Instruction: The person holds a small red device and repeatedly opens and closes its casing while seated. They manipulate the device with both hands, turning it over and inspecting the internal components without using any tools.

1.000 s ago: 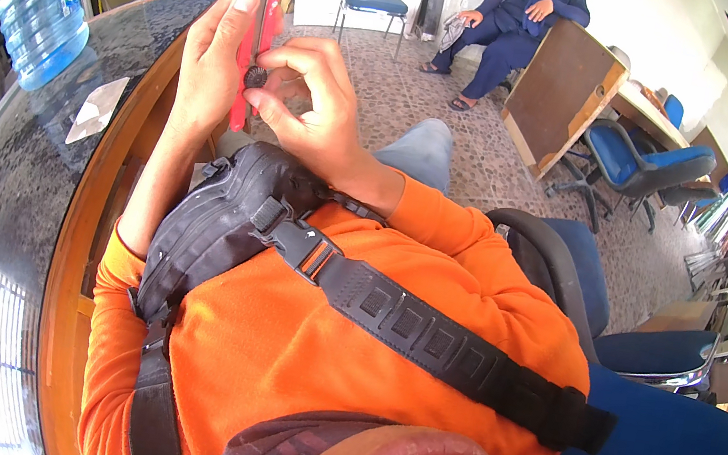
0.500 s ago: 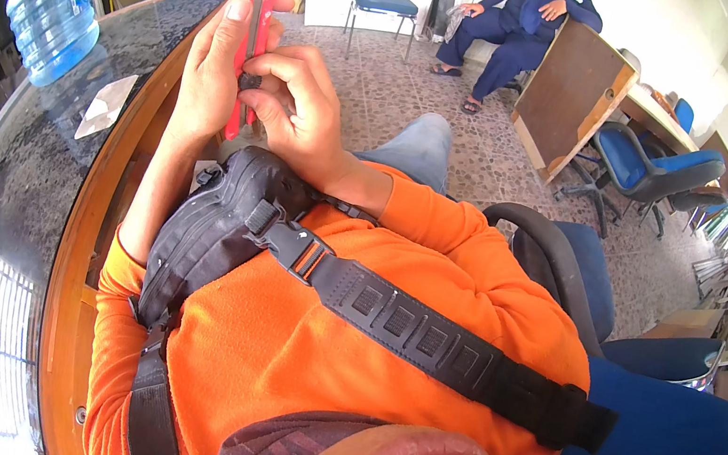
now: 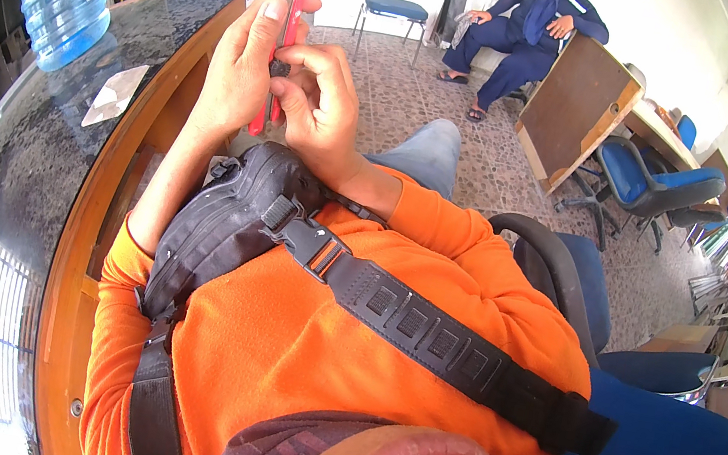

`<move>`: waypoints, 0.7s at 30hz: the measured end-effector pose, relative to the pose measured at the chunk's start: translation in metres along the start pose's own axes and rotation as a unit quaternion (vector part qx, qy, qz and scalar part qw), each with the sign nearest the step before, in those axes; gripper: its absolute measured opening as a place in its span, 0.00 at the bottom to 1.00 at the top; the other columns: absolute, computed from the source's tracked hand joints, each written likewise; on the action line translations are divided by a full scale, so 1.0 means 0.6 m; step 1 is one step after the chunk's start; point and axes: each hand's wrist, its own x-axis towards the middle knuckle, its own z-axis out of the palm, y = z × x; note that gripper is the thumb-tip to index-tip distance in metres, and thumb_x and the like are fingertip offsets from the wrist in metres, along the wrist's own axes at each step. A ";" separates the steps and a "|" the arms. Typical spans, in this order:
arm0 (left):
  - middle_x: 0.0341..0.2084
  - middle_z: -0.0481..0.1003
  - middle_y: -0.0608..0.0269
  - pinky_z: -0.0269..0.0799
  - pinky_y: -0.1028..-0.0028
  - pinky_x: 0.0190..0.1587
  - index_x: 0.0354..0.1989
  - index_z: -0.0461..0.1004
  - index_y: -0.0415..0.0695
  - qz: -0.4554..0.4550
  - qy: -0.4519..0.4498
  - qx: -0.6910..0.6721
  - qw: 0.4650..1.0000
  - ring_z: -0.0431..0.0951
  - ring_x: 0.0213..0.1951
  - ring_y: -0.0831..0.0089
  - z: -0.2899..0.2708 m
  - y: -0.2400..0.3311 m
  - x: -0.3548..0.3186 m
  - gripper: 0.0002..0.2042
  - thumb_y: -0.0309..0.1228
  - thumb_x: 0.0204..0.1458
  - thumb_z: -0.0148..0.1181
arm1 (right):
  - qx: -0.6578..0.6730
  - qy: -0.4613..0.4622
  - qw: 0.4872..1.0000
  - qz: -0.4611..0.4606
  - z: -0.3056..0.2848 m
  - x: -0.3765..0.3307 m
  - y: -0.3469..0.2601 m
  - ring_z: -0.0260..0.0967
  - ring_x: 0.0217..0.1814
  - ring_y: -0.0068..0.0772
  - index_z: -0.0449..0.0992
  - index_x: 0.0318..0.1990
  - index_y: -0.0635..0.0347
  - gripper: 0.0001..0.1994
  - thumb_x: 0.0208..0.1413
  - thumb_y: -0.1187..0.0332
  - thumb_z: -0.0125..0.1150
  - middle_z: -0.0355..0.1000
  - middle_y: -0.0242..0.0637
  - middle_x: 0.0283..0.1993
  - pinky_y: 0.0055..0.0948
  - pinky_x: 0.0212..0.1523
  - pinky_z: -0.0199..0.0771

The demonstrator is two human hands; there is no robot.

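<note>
The red tool (image 3: 292,26) is upright with a slight tilt, above the black pouch (image 3: 230,202) and just right of the desk's wooden edge (image 3: 87,231). It is long and narrow, with smooth red sides and a grey metal strip projecting at the top. The left hand (image 3: 245,47) is clamped on it: the thumb lies along the near side and fingertips wrap past the far side. The right hand (image 3: 321,106) has thumb and index finger together on a dark round piece (image 3: 280,68) at the tool's side; whether this piece is fixed to the tool cannot be told. The remaining right fingers are curled.

The wooden edge runs beside the left forearm and limits room on that side. Forward and right, the pebble-patterned floor (image 3: 506,174) extends from the jeans-clad knee (image 3: 434,148) to the wooden panel (image 3: 577,114). A curved black armrest (image 3: 558,268) bounds the right side.

The desktop (image 3: 25,145) is dark, mottled and glossy. It carries a pale, flat, angular piece (image 3: 115,96) near the edge and a ribbed, translucent blue bottle (image 3: 65,9) farther back. The pouch is of dark fabric with a zip, against an orange, soft-napped sweater (image 3: 269,346)
</note>
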 end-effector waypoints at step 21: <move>0.40 0.79 0.65 0.73 0.77 0.40 0.58 0.74 0.43 0.006 0.015 -0.057 0.998 0.77 0.40 0.80 -0.004 -0.015 0.030 0.19 0.42 0.70 0.47 | -0.146 0.014 0.984 -0.105 -0.036 0.040 0.031 0.67 0.38 0.25 0.76 0.49 0.62 0.12 0.58 0.78 0.61 0.67 0.39 0.48 0.23 0.35 0.71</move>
